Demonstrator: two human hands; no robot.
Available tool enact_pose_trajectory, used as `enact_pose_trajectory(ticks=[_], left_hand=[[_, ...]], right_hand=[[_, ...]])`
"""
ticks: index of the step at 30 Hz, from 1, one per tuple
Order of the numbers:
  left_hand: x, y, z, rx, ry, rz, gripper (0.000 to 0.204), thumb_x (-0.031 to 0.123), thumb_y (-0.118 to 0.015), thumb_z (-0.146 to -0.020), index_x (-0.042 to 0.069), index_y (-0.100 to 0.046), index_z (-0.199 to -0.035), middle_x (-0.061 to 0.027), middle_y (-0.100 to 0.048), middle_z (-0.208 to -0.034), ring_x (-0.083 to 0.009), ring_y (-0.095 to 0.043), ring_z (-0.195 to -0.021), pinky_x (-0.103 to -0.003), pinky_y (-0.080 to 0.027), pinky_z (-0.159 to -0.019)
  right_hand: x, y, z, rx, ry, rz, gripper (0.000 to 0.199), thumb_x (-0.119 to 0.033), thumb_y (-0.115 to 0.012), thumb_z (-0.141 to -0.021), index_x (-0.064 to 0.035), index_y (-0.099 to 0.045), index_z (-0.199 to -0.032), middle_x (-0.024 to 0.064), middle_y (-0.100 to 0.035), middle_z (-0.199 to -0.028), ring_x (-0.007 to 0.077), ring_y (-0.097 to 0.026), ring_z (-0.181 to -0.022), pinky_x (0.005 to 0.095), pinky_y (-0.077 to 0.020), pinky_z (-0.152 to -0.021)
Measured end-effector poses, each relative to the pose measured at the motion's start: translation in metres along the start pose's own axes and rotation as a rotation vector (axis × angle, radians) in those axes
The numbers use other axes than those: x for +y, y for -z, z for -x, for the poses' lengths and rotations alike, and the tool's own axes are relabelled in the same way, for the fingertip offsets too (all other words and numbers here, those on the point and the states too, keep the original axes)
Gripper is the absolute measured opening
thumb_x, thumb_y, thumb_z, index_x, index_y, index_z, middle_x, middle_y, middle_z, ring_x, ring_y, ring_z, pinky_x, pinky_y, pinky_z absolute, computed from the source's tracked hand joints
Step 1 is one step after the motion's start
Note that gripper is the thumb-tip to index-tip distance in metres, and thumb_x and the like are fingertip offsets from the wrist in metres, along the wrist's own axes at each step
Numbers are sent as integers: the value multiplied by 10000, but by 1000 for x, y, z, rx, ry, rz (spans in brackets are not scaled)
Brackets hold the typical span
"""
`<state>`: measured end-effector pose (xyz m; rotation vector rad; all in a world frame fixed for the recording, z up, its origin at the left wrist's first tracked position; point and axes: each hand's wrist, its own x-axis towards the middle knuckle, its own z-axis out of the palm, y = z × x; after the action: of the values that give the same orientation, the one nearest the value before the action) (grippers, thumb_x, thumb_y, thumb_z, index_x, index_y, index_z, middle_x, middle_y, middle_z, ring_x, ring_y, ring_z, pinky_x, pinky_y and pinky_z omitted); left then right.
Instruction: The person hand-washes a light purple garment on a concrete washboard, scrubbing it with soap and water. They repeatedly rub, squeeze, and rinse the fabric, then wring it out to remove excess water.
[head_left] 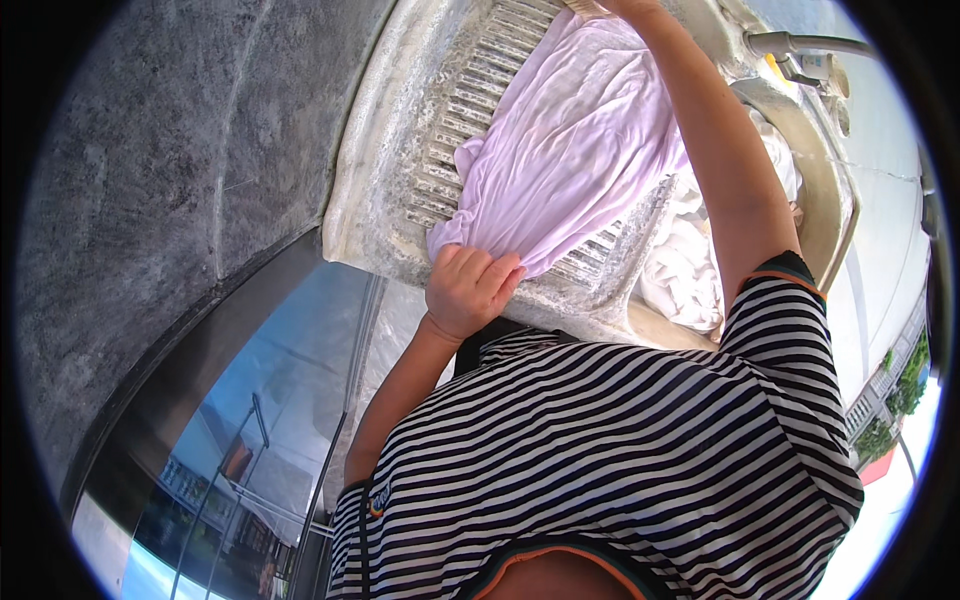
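A lavender piece of cloth (575,140) lies wet and wrinkled over a ribbed stone washboard (440,180). My left hand (472,288) is closed on its near end, bunching the fabric at the board's front edge. My right arm stretches over the cloth to its far end. Only part of my right hand (630,5) shows at the top rim, beside the edge of a tan, brush-like tool (585,7) that it appears to hold; the fingers are mostly cut off.
To the right, a basin (835,200) holds bunched white cloth (685,270), partly behind my right arm. A grey tap (775,42) reaches in from the upper right. A dark grey wall (150,170) borders the washboard on the left, with a glass panel (270,380) below it.
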<state>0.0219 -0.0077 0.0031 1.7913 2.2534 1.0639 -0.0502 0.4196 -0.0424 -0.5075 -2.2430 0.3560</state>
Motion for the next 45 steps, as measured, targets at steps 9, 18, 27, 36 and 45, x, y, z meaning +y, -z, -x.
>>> enact_pose_trajectory(ticks=[9, 18, 27, 36, 45], left_hand=[[3, 11, -5, -107, 42, 32, 185, 214, -758, -793, 125, -683, -937, -2, -538, -726, -174, -528, -640, -319, -418, -658], [14, 29, -173, 328, 12, 121, 427, 234, -772, -824, -12, -631, -1143, -134, -659, -1027, -274, -653, -874, -381, -530, -754], [57, 28, -182, -16, 613, 1528, 460, 434, -698, -881, 26, -659, -1090, -86, -704, -926, -199, -660, -813, -295, -523, -766], [47, -24, -181, 150, 1073, 1808, 451, 468, -481, -984, 42, -592, -1084, -83, -657, -1060, -241, -646, -996, -382, -532, -853], [0, -53, -161, -472, 835, 2387, 439, 495, -444, -995, 101, -570, -848, -58, -590, -778, -187, -548, -730, -370, -457, -667]], right_hand=[[29, 79, 99, -440, -688, 282, 381, -368, -665, -831, -50, -689, -1039, 103, -699, -969, 269, -658, -920, 408, -500, -864], [-145, 241, 36, -35, -702, -1080, 39, -84, -641, -883, -65, -641, -848, -2, -665, -790, 43, -494, -680, 193, -395, -659], [-137, 294, 42, 233, -706, -1299, 98, -66, -586, -912, -66, -573, -815, 53, -663, -882, 93, -547, -748, 243, -447, -755], [-202, 169, 72, -240, -400, -123, 418, -384, -584, -936, -55, -595, -679, 154, -617, -609, 357, -636, -607, 434, -525, -588], [-240, 206, 127, -102, 41, -394, 349, -350, -613, -908, -104, -579, -662, 115, -607, -596, 303, -632, -557, 427, -490, -504]])
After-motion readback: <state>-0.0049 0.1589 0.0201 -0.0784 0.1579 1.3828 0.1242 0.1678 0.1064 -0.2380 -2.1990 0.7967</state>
